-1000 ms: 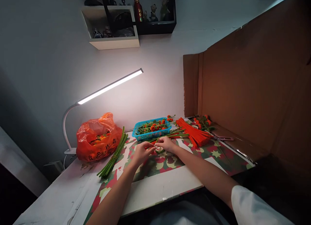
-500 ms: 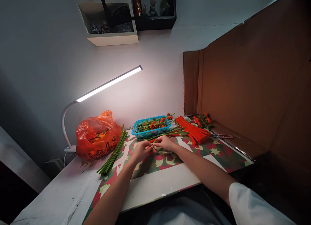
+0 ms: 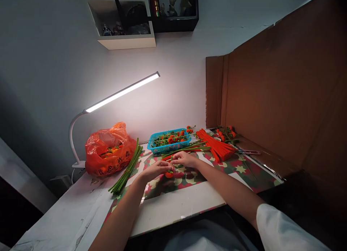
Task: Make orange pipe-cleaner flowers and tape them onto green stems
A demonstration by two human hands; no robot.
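Note:
My left hand (image 3: 158, 169) pinches a small orange flower (image 3: 169, 174), whose head hangs below the fingertips. My right hand (image 3: 184, 159) is closed with its fingertips right beside the left ones, at the flower's short green stem. Exactly where each finger grips is too small to see. Just behind the hands lie long green stems (image 3: 187, 147) and a few orange strips. A blue plastic basket (image 3: 168, 147) holding orange flowers with green stems stands beyond them. To the right rests a bundle of orange pipe cleaners (image 3: 218, 148).
An orange plastic bag (image 3: 101, 164) with flowers and a tied bundle of green stems (image 3: 127, 175) are on the left. A lit lamp (image 3: 123, 92) hangs over the table. Scissors (image 3: 248, 152) and loose flowers (image 3: 226, 133) lie by the cardboard wall (image 3: 276, 85) on the right.
The orange flower now shows below my left fingers, and its stem stands upright between the hands. My left hand has turned, with its fingers more over the flower. The view has shifted slightly.

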